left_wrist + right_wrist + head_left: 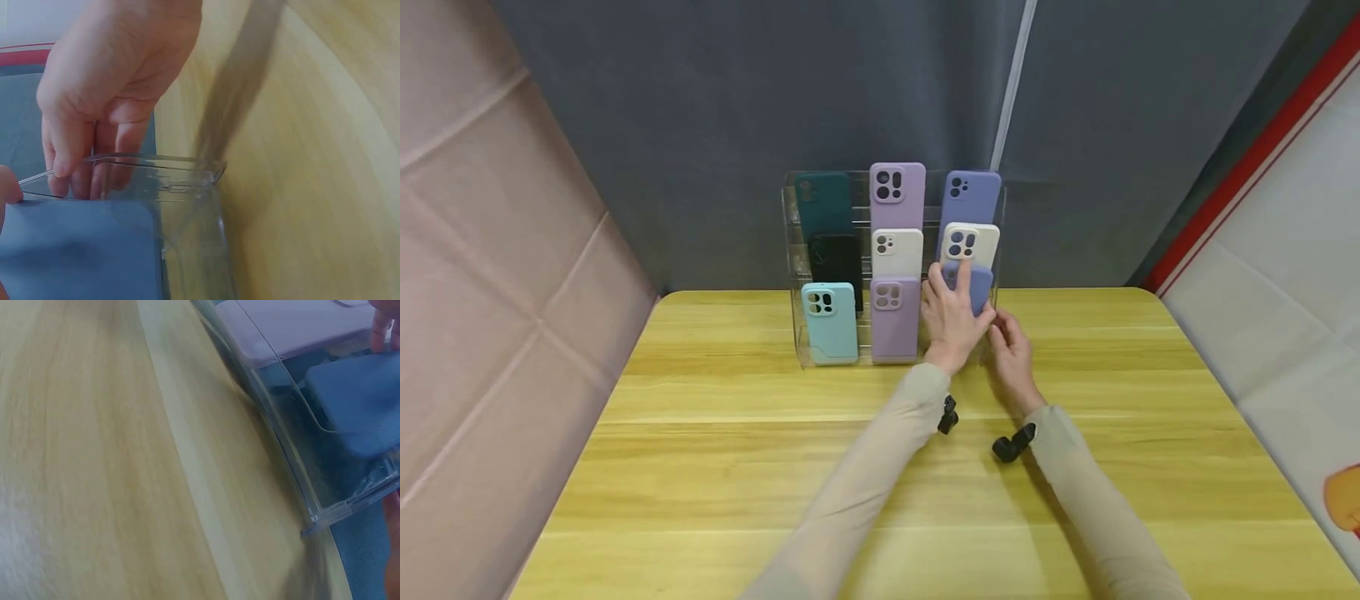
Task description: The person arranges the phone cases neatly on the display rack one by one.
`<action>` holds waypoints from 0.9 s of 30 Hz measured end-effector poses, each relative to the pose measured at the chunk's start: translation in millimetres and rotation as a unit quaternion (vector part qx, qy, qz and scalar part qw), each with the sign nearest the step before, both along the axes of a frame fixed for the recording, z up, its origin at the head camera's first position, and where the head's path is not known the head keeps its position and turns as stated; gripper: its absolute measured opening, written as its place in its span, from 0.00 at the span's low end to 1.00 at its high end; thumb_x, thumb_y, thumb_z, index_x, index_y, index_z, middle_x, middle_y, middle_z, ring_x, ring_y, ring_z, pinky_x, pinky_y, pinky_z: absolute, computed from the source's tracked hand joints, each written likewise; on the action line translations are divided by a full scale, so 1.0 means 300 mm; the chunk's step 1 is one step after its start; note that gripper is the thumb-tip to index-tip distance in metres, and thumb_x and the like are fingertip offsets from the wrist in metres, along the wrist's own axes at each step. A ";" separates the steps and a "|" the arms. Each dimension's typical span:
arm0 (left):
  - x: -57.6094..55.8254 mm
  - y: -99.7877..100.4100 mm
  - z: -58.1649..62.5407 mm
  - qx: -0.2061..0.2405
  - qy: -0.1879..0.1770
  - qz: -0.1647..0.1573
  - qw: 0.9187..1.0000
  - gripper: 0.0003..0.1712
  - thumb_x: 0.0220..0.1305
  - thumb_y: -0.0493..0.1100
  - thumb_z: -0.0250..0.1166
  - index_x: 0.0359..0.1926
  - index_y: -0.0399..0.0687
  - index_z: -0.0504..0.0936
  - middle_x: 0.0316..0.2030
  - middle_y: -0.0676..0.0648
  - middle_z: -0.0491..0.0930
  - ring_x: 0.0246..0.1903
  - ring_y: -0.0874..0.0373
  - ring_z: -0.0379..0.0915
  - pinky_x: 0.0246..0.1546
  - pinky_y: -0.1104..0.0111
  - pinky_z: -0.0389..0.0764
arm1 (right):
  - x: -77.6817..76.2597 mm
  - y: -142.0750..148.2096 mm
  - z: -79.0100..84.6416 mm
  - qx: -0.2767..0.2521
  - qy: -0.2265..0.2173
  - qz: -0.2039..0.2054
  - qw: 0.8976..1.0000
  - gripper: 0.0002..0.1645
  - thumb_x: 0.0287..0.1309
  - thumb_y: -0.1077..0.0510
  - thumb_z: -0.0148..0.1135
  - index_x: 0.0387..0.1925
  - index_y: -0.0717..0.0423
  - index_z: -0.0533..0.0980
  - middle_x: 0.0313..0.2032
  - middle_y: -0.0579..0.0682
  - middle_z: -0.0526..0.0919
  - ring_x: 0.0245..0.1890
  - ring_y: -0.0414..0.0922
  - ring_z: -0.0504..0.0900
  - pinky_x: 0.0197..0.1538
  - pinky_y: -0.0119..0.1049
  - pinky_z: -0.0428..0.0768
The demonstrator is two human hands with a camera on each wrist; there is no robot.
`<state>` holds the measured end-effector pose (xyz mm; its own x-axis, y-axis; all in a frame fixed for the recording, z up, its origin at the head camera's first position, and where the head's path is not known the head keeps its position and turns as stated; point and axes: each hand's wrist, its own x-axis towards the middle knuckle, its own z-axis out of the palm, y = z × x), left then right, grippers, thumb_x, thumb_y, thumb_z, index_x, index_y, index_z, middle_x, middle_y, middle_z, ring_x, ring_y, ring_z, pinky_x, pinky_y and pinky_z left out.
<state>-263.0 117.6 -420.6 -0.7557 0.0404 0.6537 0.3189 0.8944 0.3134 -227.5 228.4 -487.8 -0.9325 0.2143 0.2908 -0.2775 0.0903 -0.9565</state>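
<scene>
A clear acrylic display stand [863, 346] holds several phone cases in tiers. At its right column, front tier, my left hand [951, 321] grips a blue phone case [979, 287] by its edges, the index finger reaching up over its upper part. That case's lower end sits inside the clear front lip, as the right wrist view shows. My right hand [1015, 358] is at the stand's right side, its thumb at the edge of the clear side panel [187, 162] and its fingers behind the panel on the outer side. The right fingertips are only partly visible in the head view.
Behind the blue case stand a white case [985, 242] and a periwinkle case [973, 196]. Lilac [895, 329], turquoise [833, 333], dark green [823, 212] and black [842, 258] cases fill other places. The wooden table [700, 467] meets a grey curtain [715, 125] behind.
</scene>
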 end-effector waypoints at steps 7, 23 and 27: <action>0.011 0.009 -0.022 0.006 -0.024 0.013 1.000 0.41 0.44 0.61 0.68 0.59 0.58 0.65 0.56 0.38 0.59 0.43 0.49 0.66 0.32 0.67 0.77 | 0.001 -0.001 -0.002 -0.054 0.007 0.014 0.998 0.23 0.68 0.60 0.48 0.62 0.63 0.66 0.58 0.56 0.73 0.54 0.41 0.73 0.56 0.29 0.74; 0.037 0.019 -0.058 0.008 -0.065 0.040 0.997 0.41 0.47 0.62 0.70 0.61 0.61 0.64 0.57 0.39 0.58 0.48 0.49 0.65 0.33 0.66 0.77 | 0.007 0.006 -0.002 0.011 0.013 0.013 1.000 0.24 0.68 0.57 0.48 0.62 0.64 0.66 0.59 0.60 0.71 0.57 0.42 0.71 0.60 0.29 0.71; 0.045 0.015 -0.044 -0.016 -0.052 0.049 0.997 0.41 0.49 0.61 0.70 0.64 0.64 0.65 0.60 0.39 0.59 0.49 0.49 0.63 0.42 0.62 0.73 | 0.010 0.003 -0.001 -0.022 0.008 0.020 1.000 0.24 0.68 0.58 0.49 0.62 0.65 0.66 0.60 0.60 0.71 0.59 0.47 0.71 0.61 0.35 0.71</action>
